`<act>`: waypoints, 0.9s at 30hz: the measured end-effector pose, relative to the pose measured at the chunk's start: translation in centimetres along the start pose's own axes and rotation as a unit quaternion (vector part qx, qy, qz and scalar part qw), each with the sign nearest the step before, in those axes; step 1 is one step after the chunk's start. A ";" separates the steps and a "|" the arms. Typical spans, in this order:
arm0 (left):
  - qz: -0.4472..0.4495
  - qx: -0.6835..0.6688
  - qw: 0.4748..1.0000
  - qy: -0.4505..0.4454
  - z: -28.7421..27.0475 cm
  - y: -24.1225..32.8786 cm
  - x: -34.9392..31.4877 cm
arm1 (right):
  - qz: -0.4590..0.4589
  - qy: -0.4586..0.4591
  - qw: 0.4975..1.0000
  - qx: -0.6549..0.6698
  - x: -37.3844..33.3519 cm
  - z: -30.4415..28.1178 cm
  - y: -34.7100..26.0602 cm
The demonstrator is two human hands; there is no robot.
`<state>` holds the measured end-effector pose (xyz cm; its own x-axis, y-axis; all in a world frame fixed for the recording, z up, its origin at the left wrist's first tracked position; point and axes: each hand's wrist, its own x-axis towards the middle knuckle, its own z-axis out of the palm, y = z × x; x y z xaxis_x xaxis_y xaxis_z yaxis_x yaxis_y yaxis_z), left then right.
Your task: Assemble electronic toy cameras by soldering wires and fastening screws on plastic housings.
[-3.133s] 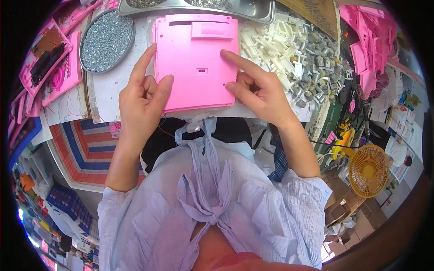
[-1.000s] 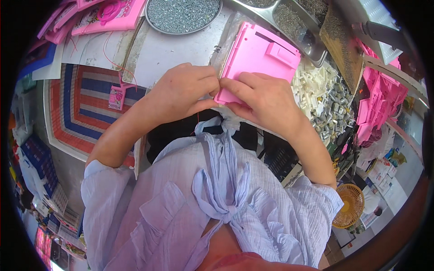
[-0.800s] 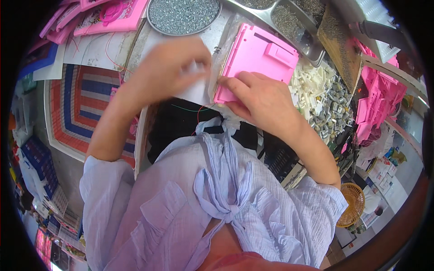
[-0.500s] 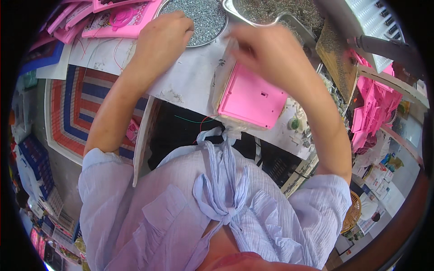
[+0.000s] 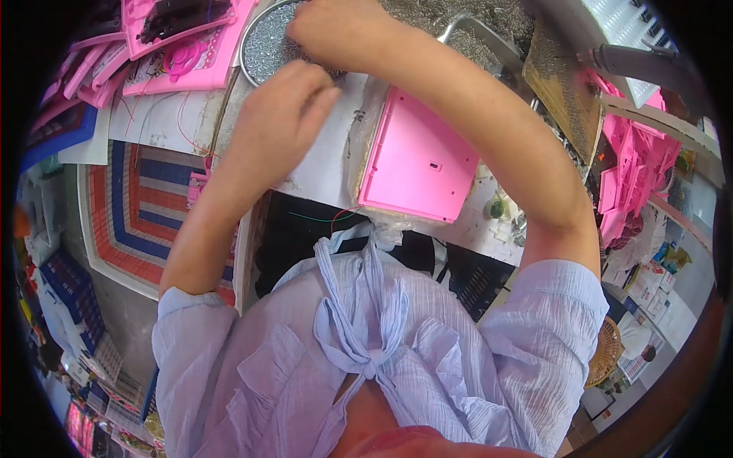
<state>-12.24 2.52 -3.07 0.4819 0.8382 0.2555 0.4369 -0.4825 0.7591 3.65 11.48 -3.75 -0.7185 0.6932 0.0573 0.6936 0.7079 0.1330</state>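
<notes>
A round metal dish [image 5: 243, 57] full of small silvery screws [image 5: 269, 49] sits at the far edge of the white worktable. Over the dish's right side is my right hand [image 5: 340, 32], its fingers curled down toward the screws and their tips largely hidden. Just nearer than the dish, my left hand [image 5: 279, 126] has its thumb and fingers drawn together. Whatever it may hold is too small or hidden to make out. A flat pink plastic panel [image 5: 412, 168] with small holes lies on a plastic-wrapped pad in front of me, touched by neither hand.
Pink plastic parts [image 5: 179, 65] are piled at the far left. Another metal tray [image 5: 466, 23] with small brownish metal pieces stands far right. More pink parts [image 5: 622, 175] hang or stack at the right. A striped red-and-blue lined box [image 5: 126, 221] is at the left. Thin wires cross the table.
My right hand has moved left from above the pink panel to the dish of screws. My left hand has dropped nearer to me, away from the dish's rim. The view has shifted slightly.
</notes>
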 end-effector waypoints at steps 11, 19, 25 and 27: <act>0.026 0.019 0.995 -0.090 4.4 1.9 3.5 | 0.276 0.174 0.806 0.494 -13.7 -8.9 3.5; 0.009 0.016 0.990 -0.137 3.8 2.2 4.1 | 0.457 0.144 0.739 0.474 -23.3 -4.1 0.8; -0.002 0.029 0.998 -0.064 1.4 -0.4 4.6 | 0.479 0.160 0.710 0.490 -23.0 -2.9 0.1; 0.004 0.075 0.997 -0.023 0.2 -1.8 4.8 | 0.478 0.172 0.697 0.506 -22.9 -2.7 -0.1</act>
<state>-10.57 7.38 -3.35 0.5182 0.8235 0.2310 0.5395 -0.5244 0.6588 19.92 -4.79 -2.38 0.2479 0.9633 -0.1025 0.4203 -0.2023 -0.8846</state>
